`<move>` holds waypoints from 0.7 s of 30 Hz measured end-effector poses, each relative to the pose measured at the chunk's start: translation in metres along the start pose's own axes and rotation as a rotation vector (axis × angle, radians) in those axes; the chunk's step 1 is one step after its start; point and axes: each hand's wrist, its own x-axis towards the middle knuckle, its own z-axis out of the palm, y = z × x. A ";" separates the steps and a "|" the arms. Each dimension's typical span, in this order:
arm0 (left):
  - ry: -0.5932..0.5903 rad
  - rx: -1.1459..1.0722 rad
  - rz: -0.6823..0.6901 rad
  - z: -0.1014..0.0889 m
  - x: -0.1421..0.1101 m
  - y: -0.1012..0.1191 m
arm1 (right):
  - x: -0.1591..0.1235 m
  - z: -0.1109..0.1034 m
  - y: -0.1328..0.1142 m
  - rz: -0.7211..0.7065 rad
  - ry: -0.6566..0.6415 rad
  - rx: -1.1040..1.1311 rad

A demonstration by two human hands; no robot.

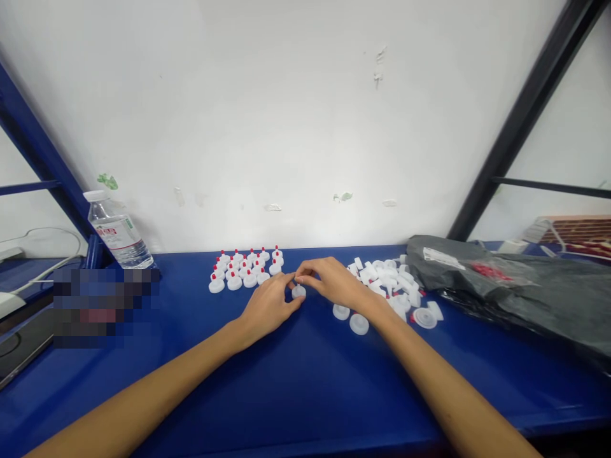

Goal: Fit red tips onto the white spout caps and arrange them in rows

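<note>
A white plastic spout cap [299, 292] stands on the blue tabletop, between the thumb and fingers of my left hand [268, 306], which grips its side. My right hand [329, 280] comes in from the right, its thumb and forefinger pinched at the top of the cap's spout. Whatever those fingertips hold is hidden. To the left stand several rows of white spout caps with red tips [249, 280]. Beside my right forearm lies a loose heap of white spout caps [382, 273], with two of them apart in front.
A water bottle [119, 232] stands at the back left, near a blurred patch and a dark device [28, 340]. A grey plastic bag [539, 292] with a small clear bag of red pieces [491, 272] covers the right side. A white wall [305, 127] rises behind the table.
</note>
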 end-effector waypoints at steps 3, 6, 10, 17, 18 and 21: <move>-0.006 0.002 0.003 0.000 0.000 0.000 | 0.000 0.000 0.000 -0.007 0.009 0.008; -0.004 0.016 -0.002 0.000 0.000 0.001 | 0.000 0.001 0.001 -0.032 0.013 0.029; -0.011 0.025 -0.004 -0.001 0.000 0.001 | 0.000 0.002 0.001 -0.014 -0.011 -0.001; -0.018 0.017 -0.014 -0.002 0.000 0.003 | 0.000 0.002 0.003 0.009 -0.022 -0.019; -0.018 0.015 -0.012 -0.002 0.000 0.003 | 0.000 0.001 0.003 0.009 -0.025 -0.017; -0.018 0.017 -0.010 -0.002 0.000 0.003 | 0.000 0.002 0.004 0.011 -0.032 -0.016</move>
